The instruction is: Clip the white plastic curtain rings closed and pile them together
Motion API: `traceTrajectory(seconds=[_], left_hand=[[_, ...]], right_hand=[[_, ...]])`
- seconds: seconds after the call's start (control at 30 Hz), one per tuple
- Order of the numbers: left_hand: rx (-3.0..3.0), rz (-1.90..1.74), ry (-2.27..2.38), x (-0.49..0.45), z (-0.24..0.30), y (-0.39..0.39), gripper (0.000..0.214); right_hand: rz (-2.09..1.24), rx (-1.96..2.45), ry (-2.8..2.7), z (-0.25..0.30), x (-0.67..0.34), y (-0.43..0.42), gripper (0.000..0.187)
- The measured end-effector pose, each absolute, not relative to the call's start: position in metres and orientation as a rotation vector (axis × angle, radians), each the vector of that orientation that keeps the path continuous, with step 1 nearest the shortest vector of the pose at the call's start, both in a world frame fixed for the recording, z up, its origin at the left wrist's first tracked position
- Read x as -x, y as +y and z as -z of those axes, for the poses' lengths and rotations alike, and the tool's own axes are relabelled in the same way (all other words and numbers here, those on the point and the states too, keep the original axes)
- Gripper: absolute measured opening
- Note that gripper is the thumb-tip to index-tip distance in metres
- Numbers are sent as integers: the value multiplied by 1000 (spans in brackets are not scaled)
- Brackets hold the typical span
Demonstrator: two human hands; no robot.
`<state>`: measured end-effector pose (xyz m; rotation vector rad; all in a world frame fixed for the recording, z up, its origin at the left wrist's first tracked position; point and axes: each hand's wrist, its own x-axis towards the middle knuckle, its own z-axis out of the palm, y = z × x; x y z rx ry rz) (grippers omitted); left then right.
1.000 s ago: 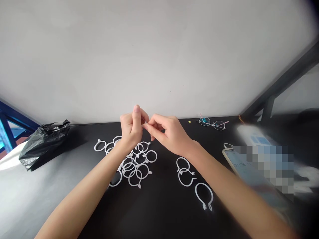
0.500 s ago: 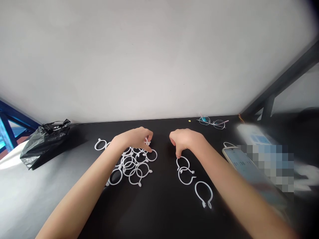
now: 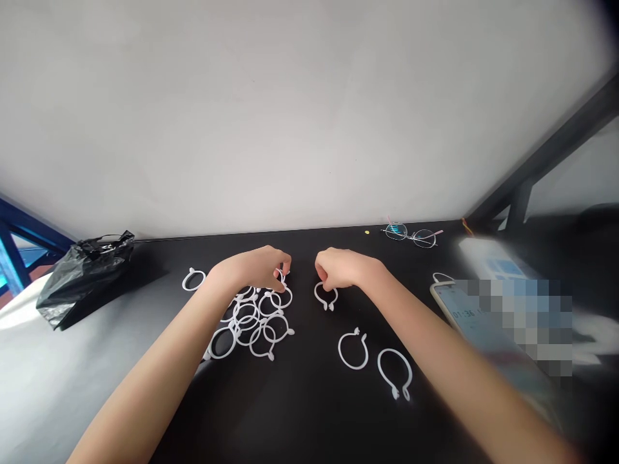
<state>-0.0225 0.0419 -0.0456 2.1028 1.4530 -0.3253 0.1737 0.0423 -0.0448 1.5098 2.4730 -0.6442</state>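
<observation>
My left hand (image 3: 264, 267) is curled over the right edge of a pile of closed white plastic rings (image 3: 246, 316) with small clasps. Its thumb and forefinger are around part of one ring (image 3: 289, 301), and the hand hides some of the pile. My right hand (image 3: 338, 267) pinches the top of an open white plastic ring (image 3: 318, 298), whose two loose ends point towards me. Nearer to me on the right lie two more open rings, one (image 3: 340, 354) with its gap facing away and another (image 3: 409, 367) with its gap facing me.
A black plastic bag (image 3: 87, 277) sits at the far left of the black table (image 3: 300, 412). Eyeglasses (image 3: 411, 237) lie near the wall. On the right are a phone (image 3: 464, 316) showing a timer and a blurred white object (image 3: 483, 248). A single closed ring (image 3: 184, 283) lies left of the pile.
My right hand has moved left and lifted one open ring away from the other two. The middle open ring has turned and shifted slightly towards me. My left hand has barely moved.
</observation>
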Motion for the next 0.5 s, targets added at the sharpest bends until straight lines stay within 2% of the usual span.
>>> traceTrajectory(seconds=[0.07,0.17,0.23,0.37,0.5], left_hand=[[-2126,272,1453,22,41,37,34],[-2260,97,1455,21,30,25,36],[-2426,-94,1482,18,21,14,35],[-2632,-628,1407,8,3,-4,35],[-2602,-1049,1181,0,-2,-5,28]], right_hand=[[739,-1540,2510,41,-178,46,15],[1065,-1546,2651,37,-184,51,6],[1416,-1502,2773,34,-185,53,3],[2288,-1222,2796,27,-180,50,12],[2711,-976,2646,23,-176,46,15]])
